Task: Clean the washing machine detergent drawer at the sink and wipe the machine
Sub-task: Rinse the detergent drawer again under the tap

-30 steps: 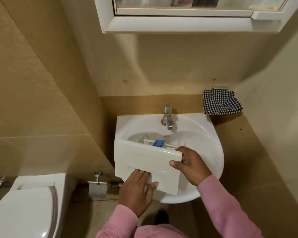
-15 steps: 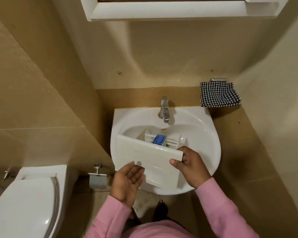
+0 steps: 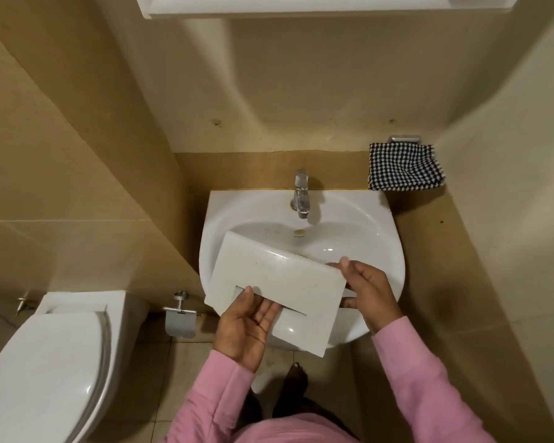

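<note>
The drawer's slot was hooked by the left hand (image 3: 250,321). The drawer (image 3: 279,279) was held over the sink (image 3: 394,251), edge pinched by the right hand (image 3: 367,292). Rinsing, it was judged, was pending, and the tap (image 3: 301,196) would be needed.

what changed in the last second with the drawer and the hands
The detergent drawer tipped its front panel up toward the camera, hiding the blue insert seen before. The left hand turned palm up and hooked its fingers into the handle recess. The right hand kept hold of the right edge. The sink, tap and checked cloth stayed put.
</note>
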